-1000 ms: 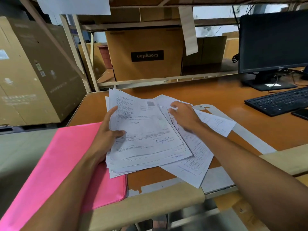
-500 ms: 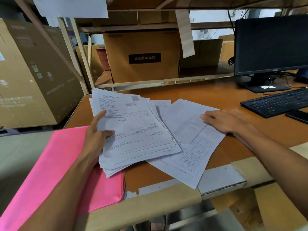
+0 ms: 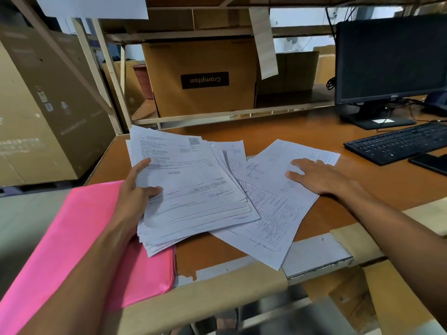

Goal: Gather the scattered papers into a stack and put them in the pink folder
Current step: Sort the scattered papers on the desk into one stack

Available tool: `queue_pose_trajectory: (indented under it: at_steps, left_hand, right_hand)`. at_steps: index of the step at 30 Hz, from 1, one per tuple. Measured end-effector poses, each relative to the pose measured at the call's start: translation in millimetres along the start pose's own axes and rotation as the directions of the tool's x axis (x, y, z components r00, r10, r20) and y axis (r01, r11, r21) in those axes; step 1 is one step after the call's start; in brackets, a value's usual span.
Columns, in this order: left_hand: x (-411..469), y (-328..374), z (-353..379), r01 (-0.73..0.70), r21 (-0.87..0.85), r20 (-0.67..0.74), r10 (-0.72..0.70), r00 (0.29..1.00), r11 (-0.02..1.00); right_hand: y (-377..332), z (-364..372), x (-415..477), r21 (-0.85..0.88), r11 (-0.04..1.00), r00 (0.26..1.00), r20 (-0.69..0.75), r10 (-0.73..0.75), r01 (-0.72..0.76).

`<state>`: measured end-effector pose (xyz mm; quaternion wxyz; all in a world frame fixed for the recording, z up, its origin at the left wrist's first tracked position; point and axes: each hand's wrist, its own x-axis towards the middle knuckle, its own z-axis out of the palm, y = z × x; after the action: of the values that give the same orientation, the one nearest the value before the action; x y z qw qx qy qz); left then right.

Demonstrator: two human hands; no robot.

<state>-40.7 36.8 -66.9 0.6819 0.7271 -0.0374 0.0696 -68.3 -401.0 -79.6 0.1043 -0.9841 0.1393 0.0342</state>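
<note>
Left hand (image 3: 135, 197) grips paper stack (image 3: 191, 187), thumb on top; pink folder (image 3: 79, 235) under its wrist. Right hand (image 3: 316, 176) flat, fingers spread, on loose sheets (image 3: 273, 213) just right of stack. Keyboard (image 3: 396, 142) beyond.

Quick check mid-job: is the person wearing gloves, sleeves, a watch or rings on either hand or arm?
No. The left hand and right hand are bare, with no gloves, and no rings show on the fingers in view. The left forearm and right forearm are uncovered to the frame edge: no sleeve, cuff, watch or bracelet shows.
</note>
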Motion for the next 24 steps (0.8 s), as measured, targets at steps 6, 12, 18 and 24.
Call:
queue_pose_trajectory:
  at_steps: [6, 12, 18, 24]
  left_hand:
    - [-1, 1, 2, 0.007, -0.032, 0.014, -0.006, 1.0, 0.999]
    - [-1, 2, 4, 0.021, -0.058, 0.027, -0.02, 0.999, 0.998]
    - [-2, 2, 4, 0.005, -0.026, 0.024, -0.004, 1.0, 1.0]
    - [-3, 1, 2, -0.019, 0.012, 0.022, 0.018, 1.0, 1.0]
  right_hand:
    - [15, -11, -3, -0.02, 0.996, 0.994, 0.062, -0.087, 0.088]
    - [19, -31, -8, 0.01, 0.986, 0.984, 0.053, -0.169, 0.169]
    - [-18, 11, -12, -0.011, 0.996, 0.995, 0.057, -0.088, 0.089]
    - [7, -24, -1, 0.058, 0.947, 0.914, 0.249, -0.32, 0.315]
